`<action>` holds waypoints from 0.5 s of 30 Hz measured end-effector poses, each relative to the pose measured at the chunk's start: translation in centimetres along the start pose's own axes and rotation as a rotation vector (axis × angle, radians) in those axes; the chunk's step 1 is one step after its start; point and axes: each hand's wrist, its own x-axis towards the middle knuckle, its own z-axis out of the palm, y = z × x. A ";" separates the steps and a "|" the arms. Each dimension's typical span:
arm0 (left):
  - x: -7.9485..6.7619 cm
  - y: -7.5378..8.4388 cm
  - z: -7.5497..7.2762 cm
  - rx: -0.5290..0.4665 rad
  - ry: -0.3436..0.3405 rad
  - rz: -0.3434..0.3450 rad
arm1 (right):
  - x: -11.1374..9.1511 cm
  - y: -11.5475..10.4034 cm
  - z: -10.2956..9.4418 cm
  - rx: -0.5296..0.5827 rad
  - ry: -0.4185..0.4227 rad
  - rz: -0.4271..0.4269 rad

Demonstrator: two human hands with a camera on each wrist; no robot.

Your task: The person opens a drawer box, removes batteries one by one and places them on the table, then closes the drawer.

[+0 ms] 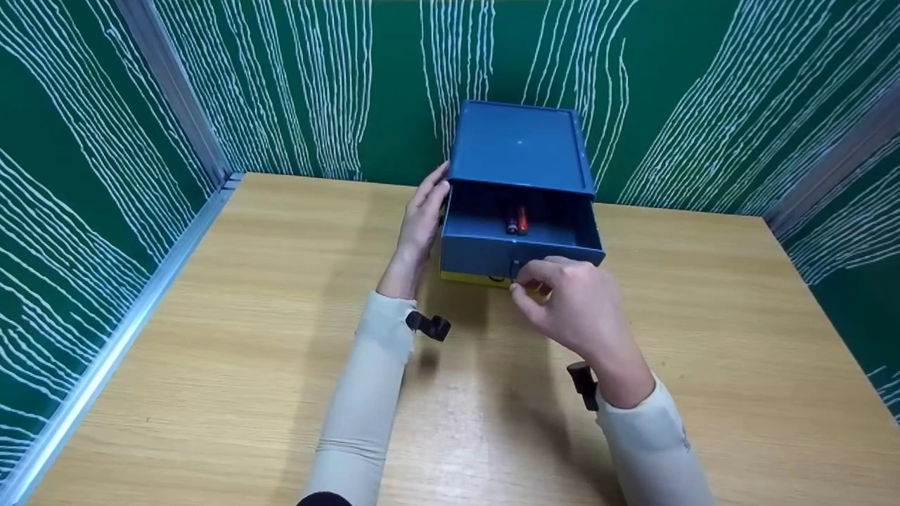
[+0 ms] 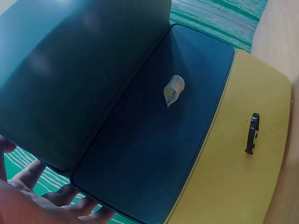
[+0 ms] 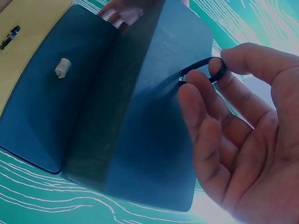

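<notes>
A blue drawer unit (image 1: 517, 144) stands at the back of the table with its top drawer (image 1: 478, 256) pulled out. Inside lie two small cylinders side by side, a red one (image 1: 522, 219) and a dark purple one (image 1: 511, 223), which look like batteries. Between thumb and fingers, my right hand (image 1: 576, 302) pinches the thin black loop handle (image 3: 196, 64) on that drawer's front. My left hand (image 1: 422, 219) rests along the unit's left side, fingers extended. Below, the left wrist view has a blue drawer front with a whitish knob (image 2: 175, 86) and a yellow drawer front (image 2: 229, 154).
The yellow front bears a black handle (image 2: 252, 133). Under everything is a wooden table (image 1: 246, 337). Green panels (image 1: 394, 84) with white wavy lines rise behind and at both sides, and a metal rail (image 1: 126, 330) runs along the left edge.
</notes>
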 end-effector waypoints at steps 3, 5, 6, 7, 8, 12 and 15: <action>-0.3 0.4 0.0 -0.010 -0.003 -0.007 | -0.2 -0.1 -0.1 -0.005 -0.024 0.005; -0.7 0.9 0.2 -0.003 -0.006 -0.013 | -0.3 -0.2 -0.2 -0.006 -0.034 0.005; -0.9 1.1 0.2 0.003 -0.008 -0.014 | -0.4 -0.2 -0.2 -0.009 -0.035 0.003; -1.1 1.3 0.3 0.009 -0.010 -0.012 | -0.4 -0.2 -0.3 -0.012 -0.034 -0.001; -1.2 1.5 0.4 0.014 -0.011 -0.011 | -0.4 -0.2 -0.3 -0.015 -0.033 -0.004; -1.3 1.8 0.4 0.037 -0.011 -0.011 | -0.6 -0.3 -0.5 -0.035 -0.030 -0.013; -1.0 1.4 0.3 0.042 -0.014 -0.009 | -0.6 -0.4 -0.6 -0.032 -0.042 -0.013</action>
